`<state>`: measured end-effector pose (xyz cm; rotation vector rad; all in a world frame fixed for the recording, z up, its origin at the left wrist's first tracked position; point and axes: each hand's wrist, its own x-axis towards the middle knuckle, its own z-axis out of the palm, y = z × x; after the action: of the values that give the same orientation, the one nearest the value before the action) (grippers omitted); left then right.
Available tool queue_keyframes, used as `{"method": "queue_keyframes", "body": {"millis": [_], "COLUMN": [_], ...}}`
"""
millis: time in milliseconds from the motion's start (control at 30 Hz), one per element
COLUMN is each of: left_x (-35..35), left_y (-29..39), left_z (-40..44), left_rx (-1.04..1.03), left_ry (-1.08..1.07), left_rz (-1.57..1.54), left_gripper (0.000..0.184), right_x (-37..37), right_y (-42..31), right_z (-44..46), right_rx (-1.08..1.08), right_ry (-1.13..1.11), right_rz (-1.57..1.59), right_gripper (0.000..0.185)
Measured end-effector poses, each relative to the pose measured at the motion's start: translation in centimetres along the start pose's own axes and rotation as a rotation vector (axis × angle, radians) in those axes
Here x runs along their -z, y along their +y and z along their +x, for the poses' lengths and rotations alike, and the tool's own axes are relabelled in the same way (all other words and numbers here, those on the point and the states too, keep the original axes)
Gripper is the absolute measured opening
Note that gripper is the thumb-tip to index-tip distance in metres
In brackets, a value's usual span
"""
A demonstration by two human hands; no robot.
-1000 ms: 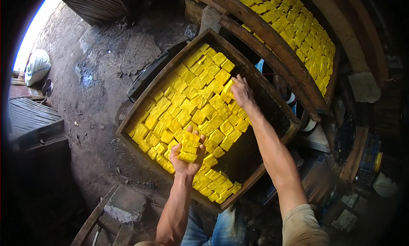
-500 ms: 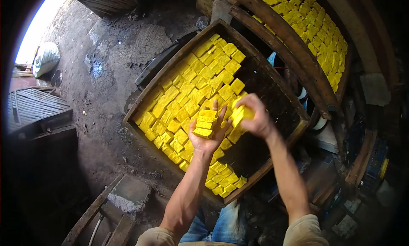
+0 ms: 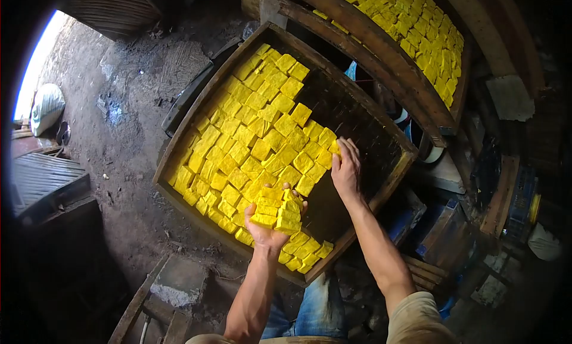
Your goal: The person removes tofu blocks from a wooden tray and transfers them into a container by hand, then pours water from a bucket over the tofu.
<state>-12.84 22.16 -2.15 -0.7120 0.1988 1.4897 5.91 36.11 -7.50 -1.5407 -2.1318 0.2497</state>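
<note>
Two short stacks of yellow tofu pieces [image 3: 277, 210] rest on my left hand [image 3: 265, 232], palm up with the fingers curled around the far side. Beneath it lies a wooden tray [image 3: 369, 105], with rows of yellow tofu pieces [image 3: 250, 129] covering its left and middle part. At the right edge of these rows, my right hand [image 3: 348, 171] has its thumb and fingers closed on a tofu piece [image 3: 335, 147], partly hidden by the fingers.
Behind the tray, at the upper right, another wooden tray [image 3: 381, 37] holds many more yellow pieces. A slatted crate [image 3: 50, 180] and a pale sack [image 3: 47, 109] stand on the left. Near my legs lies a concrete block [image 3: 179, 281]. Dark dirt floor surrounds the tray.
My left hand now carries two stacks of tofu pieces instead of one. The right hand has moved from beside the left hand to the right edge of the rows. The view has shifted slightly.
</note>
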Motion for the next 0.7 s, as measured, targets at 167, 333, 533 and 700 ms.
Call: {"method": "queue_keyframes", "body": {"millis": [167,333,533,700], "left_x": [-0.4,-0.9,-1.1,-1.1], "left_y": [0.5,-0.3,0.4,1.8], "left_z": [-1.7,-2.3,-2.8,-3.2], "left_rx": [0.041,0.061,0.032,0.041], "left_ry": [0.048,0.067,0.125,0.042], "left_rz": [0.157,0.121,0.215,0.211], "left_gripper": [0.052,0.052,0.053,0.063], "right_x": [1.5,0.0,-1.5,0.5], "right_y": [0.6,-2.0,-2.4,-1.7], "right_z": [1.5,4.5,2.4,5.3], "right_rx": [-0.346,-0.214,-0.118,-0.333], "right_ry": [-0.019,-0.125,-0.078,-0.15], "right_rz": [0.444,0.058,0.017,0.605], "right_gripper": [0.025,0.031,0.032,0.033]}}
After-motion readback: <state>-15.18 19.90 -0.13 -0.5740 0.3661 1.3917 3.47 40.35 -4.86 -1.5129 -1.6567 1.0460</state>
